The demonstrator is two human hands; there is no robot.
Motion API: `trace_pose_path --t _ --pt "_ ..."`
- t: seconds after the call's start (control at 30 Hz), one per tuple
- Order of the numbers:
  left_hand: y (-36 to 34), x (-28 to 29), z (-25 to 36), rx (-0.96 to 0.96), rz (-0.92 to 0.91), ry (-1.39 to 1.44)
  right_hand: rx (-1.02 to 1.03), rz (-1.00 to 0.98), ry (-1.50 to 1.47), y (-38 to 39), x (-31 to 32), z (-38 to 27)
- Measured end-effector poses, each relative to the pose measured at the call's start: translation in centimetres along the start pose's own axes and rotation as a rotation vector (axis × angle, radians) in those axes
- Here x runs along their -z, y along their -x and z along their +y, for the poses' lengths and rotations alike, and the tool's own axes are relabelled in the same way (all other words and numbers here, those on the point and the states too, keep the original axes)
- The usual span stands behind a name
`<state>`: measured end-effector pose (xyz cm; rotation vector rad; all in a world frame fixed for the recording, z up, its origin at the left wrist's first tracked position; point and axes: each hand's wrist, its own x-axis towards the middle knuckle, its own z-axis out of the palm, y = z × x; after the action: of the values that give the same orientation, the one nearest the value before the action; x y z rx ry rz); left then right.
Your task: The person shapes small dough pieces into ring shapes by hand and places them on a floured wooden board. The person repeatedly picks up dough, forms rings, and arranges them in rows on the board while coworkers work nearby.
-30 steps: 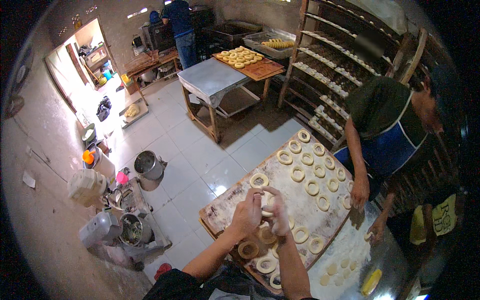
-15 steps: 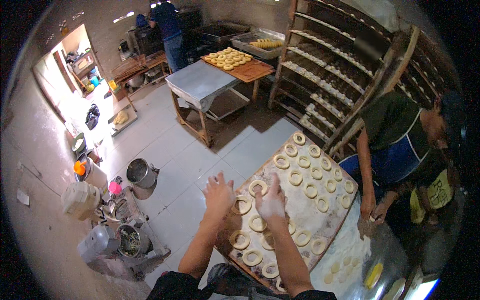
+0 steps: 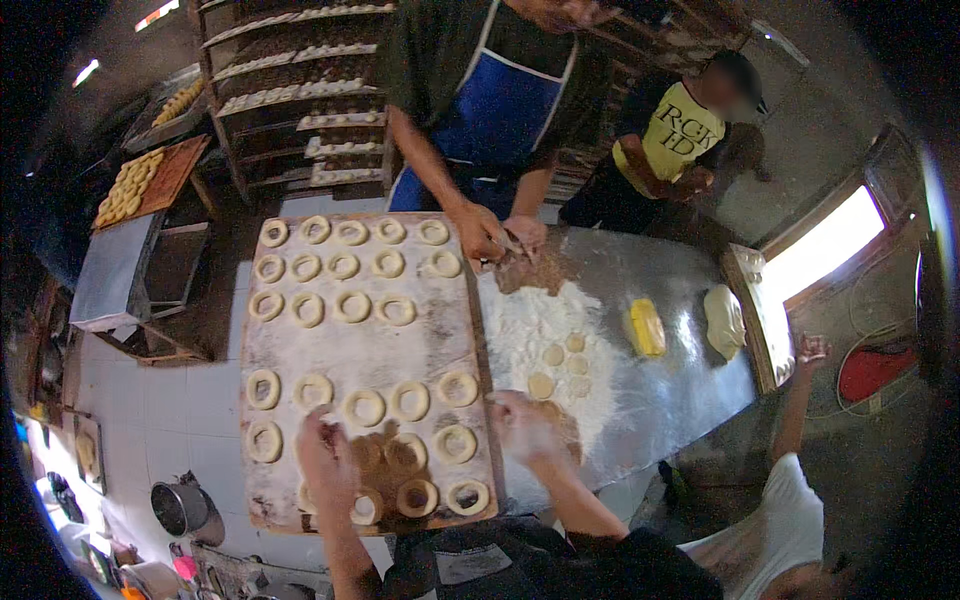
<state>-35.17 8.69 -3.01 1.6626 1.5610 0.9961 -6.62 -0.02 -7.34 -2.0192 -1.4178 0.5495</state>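
Observation:
A floured wooden board (image 3: 282, 350) lies before me, bearing several rows of pale dough rings (image 3: 352, 307). Over its near left part is my left hand (image 3: 330, 460), flour-dusted, with fingers loosely bent and apart and nothing seen in them. Its fingertips come close to one dough ring (image 3: 313, 390); whether they touch it is unclear. My right hand (image 3: 528, 432) hangs at the board's right edge, beside the floured metal table (image 3: 690, 300). Motion smears its fingers. Small flat dough rounds (image 3: 541, 386) lie in the loose flour (image 3: 520, 325) just beyond it.
Across the table a co-worker in a blue apron (image 3: 510, 100) works with both hands at the flour. A yellow block (image 3: 647, 328) and a dough lump (image 3: 724, 322) sit farther right. Another person's arm (image 3: 792, 420) reaches in there. A loaded rack (image 3: 300, 70) stands behind.
My view has swung to the right, bringing the metal table and more people into sight. My hands, earlier spread together over the board's edge, are now farther apart, the right one at its right edge.

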Motion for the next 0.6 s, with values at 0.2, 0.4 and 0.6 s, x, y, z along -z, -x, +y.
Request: trace_pose_path --t 0.2,0.4,0.6 --pt "3.8 -12.1 6.7 -0.187 -0.440 0.082 -0.134 -0.119 0.545 0.3 7.4 9.1" --pt "7.9 -20.4 11.2 -0.022 -0.638 -0.111 -0.110 -0.373 -0.256 -0.8 10.1 11.4" --pt "9.7 -21.9 15.3 -0.059 -0.538 0.142 -0.216 -0.330 -0.913 0.3 11.3 12.6"
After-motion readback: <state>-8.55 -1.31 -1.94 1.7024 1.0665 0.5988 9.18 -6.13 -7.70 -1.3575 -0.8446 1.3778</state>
